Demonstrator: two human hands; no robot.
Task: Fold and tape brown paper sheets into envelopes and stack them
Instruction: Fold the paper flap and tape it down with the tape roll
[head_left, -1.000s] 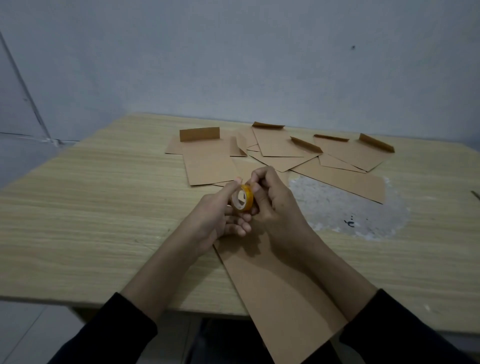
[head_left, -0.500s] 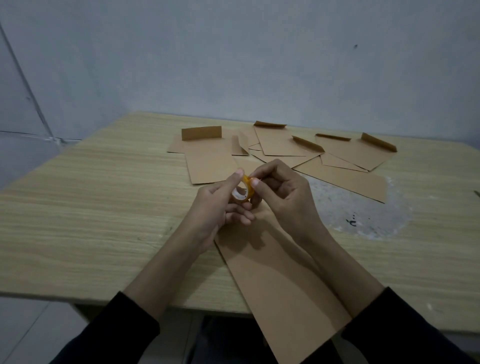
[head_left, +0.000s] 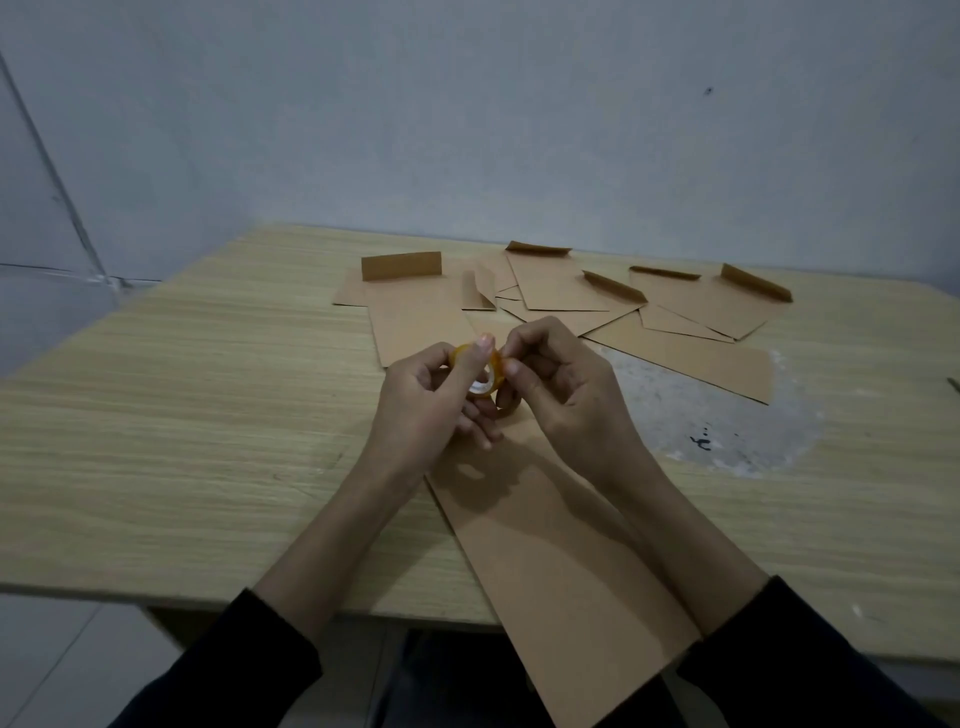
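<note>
Head view: L hand (head_left: 421, 410) grips small yellow-orange tape roll (head_left: 491, 382), tilted more twd camera vs earlier. R hand (head_left: 566, 400) thumb+forefinger pinch its rim.

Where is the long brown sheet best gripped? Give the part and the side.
Grip the long brown sheet at its near end, from the person's side: that end overhangs the table edge, so a thumb fits above, fingers below. The rest lies flat.

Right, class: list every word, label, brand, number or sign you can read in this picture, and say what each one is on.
None can be read.
Black marks on the grey worn patch: too small and blurred to read.
Tape roll: no print visible.
Brown paper sheets: blank.
</note>
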